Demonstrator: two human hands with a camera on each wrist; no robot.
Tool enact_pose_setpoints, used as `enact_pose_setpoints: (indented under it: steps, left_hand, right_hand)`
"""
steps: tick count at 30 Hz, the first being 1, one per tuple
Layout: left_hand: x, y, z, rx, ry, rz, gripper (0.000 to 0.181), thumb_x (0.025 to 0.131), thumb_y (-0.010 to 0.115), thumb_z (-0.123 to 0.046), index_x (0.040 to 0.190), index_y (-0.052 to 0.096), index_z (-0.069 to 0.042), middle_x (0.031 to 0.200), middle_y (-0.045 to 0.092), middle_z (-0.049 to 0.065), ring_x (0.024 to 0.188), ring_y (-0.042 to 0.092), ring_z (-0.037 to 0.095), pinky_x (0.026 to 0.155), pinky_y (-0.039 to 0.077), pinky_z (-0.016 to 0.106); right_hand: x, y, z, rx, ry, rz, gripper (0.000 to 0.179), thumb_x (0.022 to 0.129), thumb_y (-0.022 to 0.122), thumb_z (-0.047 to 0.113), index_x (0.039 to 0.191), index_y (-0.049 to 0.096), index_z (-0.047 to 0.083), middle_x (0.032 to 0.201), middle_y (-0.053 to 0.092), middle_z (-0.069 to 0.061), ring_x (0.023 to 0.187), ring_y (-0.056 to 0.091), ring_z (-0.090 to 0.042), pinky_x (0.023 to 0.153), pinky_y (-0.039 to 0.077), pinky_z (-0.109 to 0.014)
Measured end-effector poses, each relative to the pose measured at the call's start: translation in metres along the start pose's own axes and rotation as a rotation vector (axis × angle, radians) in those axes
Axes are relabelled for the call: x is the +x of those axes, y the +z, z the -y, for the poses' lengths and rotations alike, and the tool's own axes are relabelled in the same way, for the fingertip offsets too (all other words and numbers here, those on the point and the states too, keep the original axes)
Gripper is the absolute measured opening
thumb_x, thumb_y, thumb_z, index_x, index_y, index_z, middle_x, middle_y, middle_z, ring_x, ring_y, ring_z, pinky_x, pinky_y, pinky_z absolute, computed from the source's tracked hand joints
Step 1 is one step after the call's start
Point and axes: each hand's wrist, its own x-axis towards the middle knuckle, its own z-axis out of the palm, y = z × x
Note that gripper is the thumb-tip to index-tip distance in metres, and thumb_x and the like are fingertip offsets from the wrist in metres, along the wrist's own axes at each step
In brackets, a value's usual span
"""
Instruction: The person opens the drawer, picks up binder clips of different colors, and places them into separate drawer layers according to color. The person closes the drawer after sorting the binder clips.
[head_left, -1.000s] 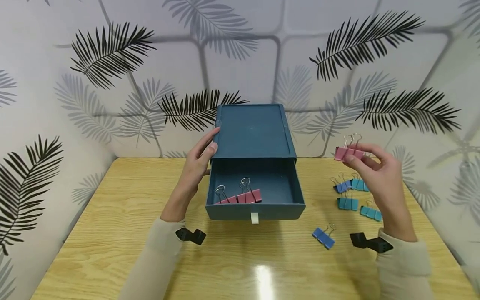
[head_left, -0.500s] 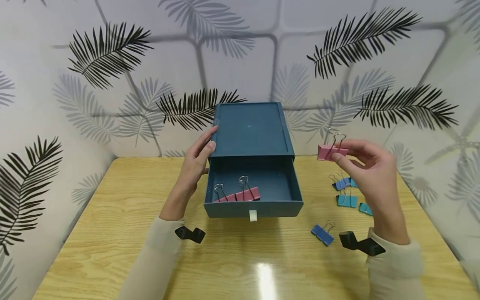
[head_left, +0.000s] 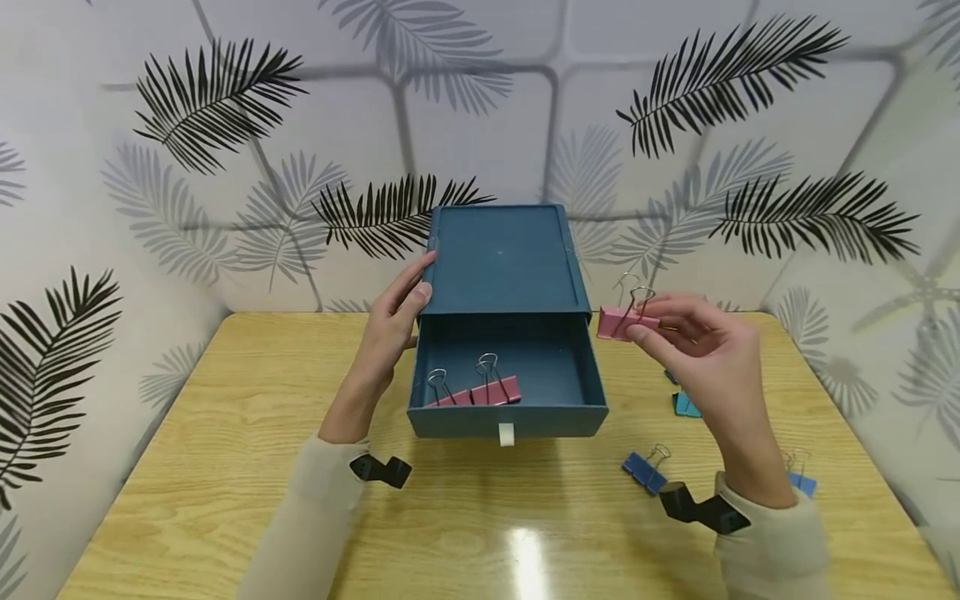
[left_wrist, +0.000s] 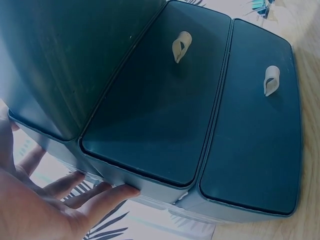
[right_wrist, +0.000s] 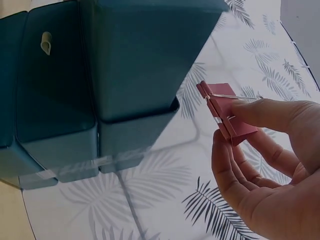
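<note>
One up, two in! Your right hand (head_left: 708, 358) had the pink binder clip (head_left: 613, 324) pinched between thumb and fingers, wire loops upward, in the air just beside the right side of the blue cabinet (head_left: 502, 258). Well apart from it, your left hand (head_left: 384, 333) lay against the cabinet's left side, fingers stretched along it. Three drawers there: two lower drawers (left_wrist: 155, 95) pushed in, and the top drawer (head_left: 457, 423) pulled out towards you, one white tab (head_left: 507, 434) on its front. And inside? Two pink clips (head_left: 497, 390), end to end by the front left corner, wire loops standing! On the wooden table (head_left: 225, 467), at least four clips showed, all in its right half: one dark blue clip (head_left: 643, 473) off the drawer's front right corner, one lighter blue clip (head_left: 802, 484) past your right sleeve (head_left: 776, 533), nearest the right edge, one teal clip (head_left: 686, 405) and a sliver of blue clip (head_left: 671, 377) by your right hand, which blocked any full count
</note>
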Motion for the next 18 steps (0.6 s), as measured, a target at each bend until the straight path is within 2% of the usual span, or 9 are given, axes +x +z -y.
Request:
enact_pose_setpoints:
  steps: [4, 9, 13, 18]
  left_hand:
    - [0.0, 0.001, 0.0, -0.011, 0.011, 0.0, 0.049, 0.107, 0.05, -0.041, 0.156, 0.046, -0.037, 0.164, 0.033, -0.004, 0.146, 0.038, 0.03, 0.092, 0.047, 0.071]
    - [0.0, 0.001, 0.003, -0.034, 0.023, 0.01, 0.048, 0.107, 0.05, -0.04, 0.155, 0.047, -0.037, 0.164, 0.033, -0.006, 0.148, 0.035, 0.026, 0.094, 0.047, 0.07]
    - [0.0, 0.001, 0.003, -0.035, 0.026, 0.012, 0.049, 0.107, 0.05, -0.041, 0.156, 0.046, -0.036, 0.165, 0.032, -0.004, 0.148, 0.034, 0.027, 0.094, 0.047, 0.071]
    - [0.0, 0.0, 0.002, -0.031, 0.024, 0.011, 0.049, 0.107, 0.05, -0.042, 0.156, 0.046, -0.038, 0.165, 0.032, -0.005, 0.148, 0.034, 0.027, 0.095, 0.045, 0.072]
  right_hand:
    - [-0.004, 0.006, 0.001, -0.005, -0.003, 0.04, 0.021, 0.085, 0.077, -0.01, 0.106, 0.073, -0.008, 0.107, 0.067, -0.014, 0.093, 0.073, -0.018, 0.085, 0.057, -0.025]
    - [-0.007, 0.015, 0.0, -0.069, -0.037, 0.086, 0.019, 0.085, 0.077, -0.011, 0.104, 0.072, -0.007, 0.106, 0.068, -0.013, 0.09, 0.072, -0.016, 0.083, 0.058, -0.025]
    - [-0.009, 0.022, 0.0, -0.146, -0.065, 0.109, 0.019, 0.085, 0.077, -0.011, 0.103, 0.073, -0.007, 0.107, 0.068, -0.009, 0.092, 0.071, -0.015, 0.086, 0.057, -0.024]
    - [-0.01, 0.031, -0.001, -0.167, -0.096, 0.129, 0.021, 0.084, 0.077, -0.013, 0.103, 0.074, -0.005, 0.109, 0.069, -0.009, 0.098, 0.07, -0.014, 0.09, 0.055, -0.024]
